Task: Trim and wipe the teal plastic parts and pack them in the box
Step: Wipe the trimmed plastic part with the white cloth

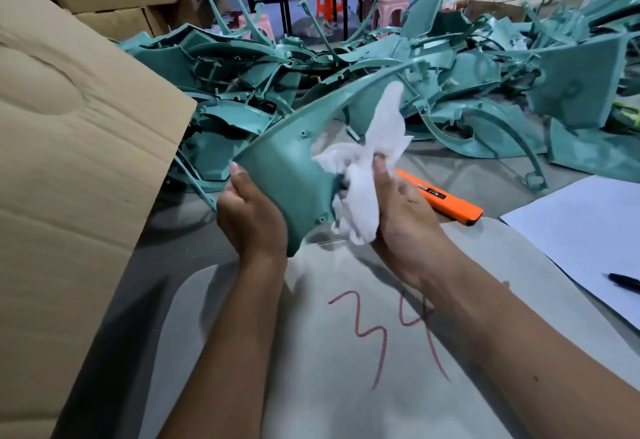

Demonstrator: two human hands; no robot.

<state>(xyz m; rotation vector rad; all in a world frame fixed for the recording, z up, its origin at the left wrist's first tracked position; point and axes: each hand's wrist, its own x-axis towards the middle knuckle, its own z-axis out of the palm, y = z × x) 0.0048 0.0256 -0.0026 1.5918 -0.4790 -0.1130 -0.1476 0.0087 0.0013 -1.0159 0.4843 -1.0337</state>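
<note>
My left hand (251, 215) grips the wide lower end of a long curved teal plastic part (294, 164), held up above the table. My right hand (401, 206) holds a crumpled white cloth (363, 175) against the part's right edge. The part's narrow arm sweeps up and to the right over the pile. A big heap of loose teal parts (346, 67) fills the table behind. The open cardboard box flap (69, 126) stands at the left.
An orange utility knife (446, 203) lies on the table just right of my right hand. White paper (581, 230) with a black pen (623, 281) lies at the right edge. The grey table cover (346, 352) bears a red "34". Cartons and stools stand behind.
</note>
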